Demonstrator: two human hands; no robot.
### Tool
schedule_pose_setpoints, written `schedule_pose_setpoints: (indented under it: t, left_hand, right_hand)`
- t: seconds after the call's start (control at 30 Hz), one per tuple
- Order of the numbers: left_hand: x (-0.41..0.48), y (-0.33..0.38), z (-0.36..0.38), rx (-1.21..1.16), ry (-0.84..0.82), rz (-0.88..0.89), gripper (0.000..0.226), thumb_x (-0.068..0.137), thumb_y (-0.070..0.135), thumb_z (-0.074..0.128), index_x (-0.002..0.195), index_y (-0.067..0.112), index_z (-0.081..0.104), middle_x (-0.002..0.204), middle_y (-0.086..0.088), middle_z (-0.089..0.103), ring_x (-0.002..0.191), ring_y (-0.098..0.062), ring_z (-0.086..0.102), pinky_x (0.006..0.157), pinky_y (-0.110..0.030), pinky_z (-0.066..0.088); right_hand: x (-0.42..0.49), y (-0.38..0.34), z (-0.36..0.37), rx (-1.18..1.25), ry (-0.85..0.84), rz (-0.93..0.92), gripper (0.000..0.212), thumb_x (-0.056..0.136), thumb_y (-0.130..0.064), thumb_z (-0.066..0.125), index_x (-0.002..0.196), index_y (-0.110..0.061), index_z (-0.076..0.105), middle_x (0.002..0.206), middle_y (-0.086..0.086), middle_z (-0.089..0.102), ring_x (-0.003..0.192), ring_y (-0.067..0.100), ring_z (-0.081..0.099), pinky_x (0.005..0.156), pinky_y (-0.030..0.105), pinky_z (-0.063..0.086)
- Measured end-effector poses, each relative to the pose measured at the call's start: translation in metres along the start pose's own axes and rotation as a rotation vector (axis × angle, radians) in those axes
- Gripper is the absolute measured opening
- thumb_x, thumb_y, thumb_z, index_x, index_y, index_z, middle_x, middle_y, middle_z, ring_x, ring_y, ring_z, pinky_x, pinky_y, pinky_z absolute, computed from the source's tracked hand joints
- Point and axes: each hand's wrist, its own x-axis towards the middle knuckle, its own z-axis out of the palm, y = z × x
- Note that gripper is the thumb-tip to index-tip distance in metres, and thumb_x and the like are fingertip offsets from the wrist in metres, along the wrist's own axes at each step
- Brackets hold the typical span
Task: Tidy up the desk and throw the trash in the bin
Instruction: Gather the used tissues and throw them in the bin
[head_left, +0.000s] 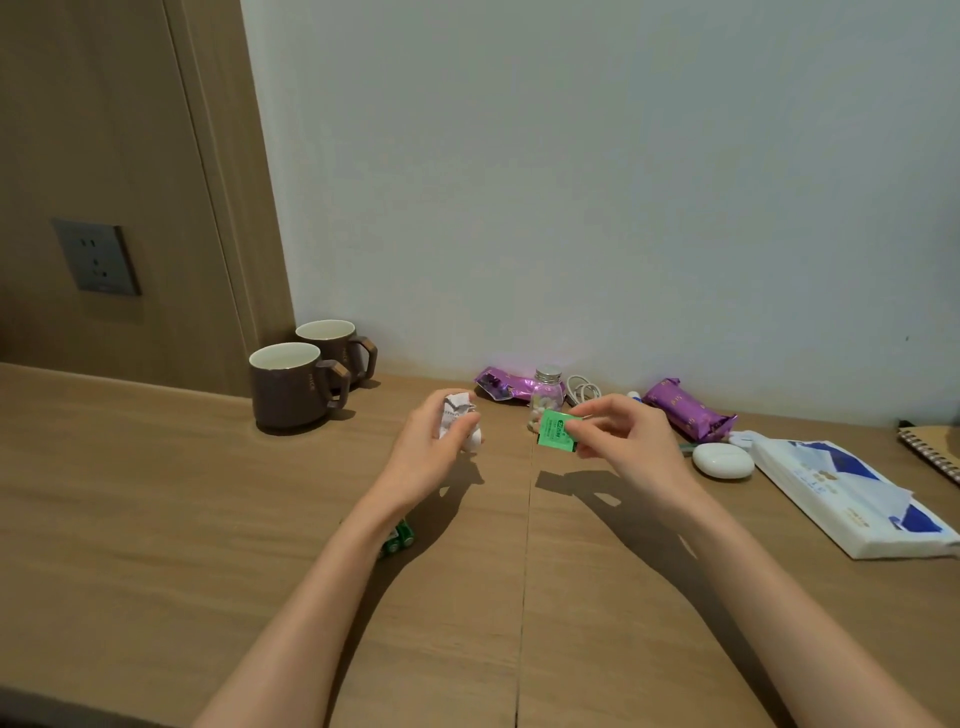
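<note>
Our left hand (434, 447) grips crumpled paper (457, 413), our right hand (631, 441) pinches a green sachet (556, 428), while purple wrappers (685, 410), batteries (400, 538) and no visible bin leave most tidying undone.

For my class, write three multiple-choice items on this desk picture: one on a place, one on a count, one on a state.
1. Where do the mugs stand?
A. far left, by the wall
B. on the notebook
C. at the near edge

2. How many purple snack packets lie on the desk?
A. one
B. two
C. four

3. What is the green sachet's state?
A. flat on the desk
B. pinched in the right hand
C. inside a mug

Answers: 1 A, they stand in the corner; 2 B, one lies each side of the jar; 3 B, fingers grip it above the desk.
</note>
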Motion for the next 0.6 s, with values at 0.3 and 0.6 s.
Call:
schedule_pose_setpoints:
  t: [0.3, 0.6]
  left_hand:
    - [-0.004, 0.01, 0.001, 0.05, 0.087, 0.058, 0.027, 0.102, 0.025, 0.036, 0.097, 0.011, 0.058, 0.076, 0.007, 0.051, 0.07, -0.012, 0.045, 0.06, -0.027, 0.034]
    - [-0.089, 0.043, -0.06, -0.002, 0.115, 0.197, 0.034, 0.102, 0.025, 0.033, 0.076, 0.011, 0.049, 0.057, 0.008, 0.036, 0.048, -0.003, 0.032, 0.049, -0.019, 0.027]
  right_hand:
    - [-0.02, -0.022, 0.024, 0.081, -0.021, -0.061, 0.005, 0.083, -0.011, 0.072, 0.087, -0.012, 0.07, 0.084, 0.007, 0.074, 0.067, 0.008, 0.07, 0.062, 0.021, 0.056]
    - [-0.082, -0.068, 0.049, 0.081, -0.132, -0.202, 0.005, 0.084, -0.008, 0.07, 0.089, -0.009, 0.07, 0.084, 0.007, 0.073, 0.068, 0.012, 0.07, 0.061, 0.023, 0.056]
